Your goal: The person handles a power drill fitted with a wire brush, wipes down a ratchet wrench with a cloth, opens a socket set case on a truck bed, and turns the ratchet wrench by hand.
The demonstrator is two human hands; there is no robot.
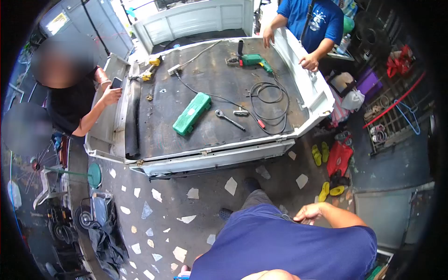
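Bent fingers close my right hand (pixel 308 213) beside the blue shirt at my waist, around something thin and dark that I cannot make out. At the bottom edge, my left hand (pixel 185 272) is mostly cut off, its fingers closed at a small blue-edged thing. Neither hand touches the truck bed (pixel 177 147) ahead. On the bed lie a green case (pixel 192 113), a ratchet wrench (pixel 229 120), a small metal piece (pixel 241 112), a green drill (pixel 254 59) with a coiled black cable, a yellow power tool (pixel 150 69) and an extension socket (pixel 174 69).
A person at the left holds a phone (pixel 116 83). Another person in a blue shirt (pixel 321 23) rests both hands on the bed's right side panel. Yellow shoes (pixel 325 191) and a red bag (pixel 339 157) lie right; a green round stool (pixel 94 175) stands left.
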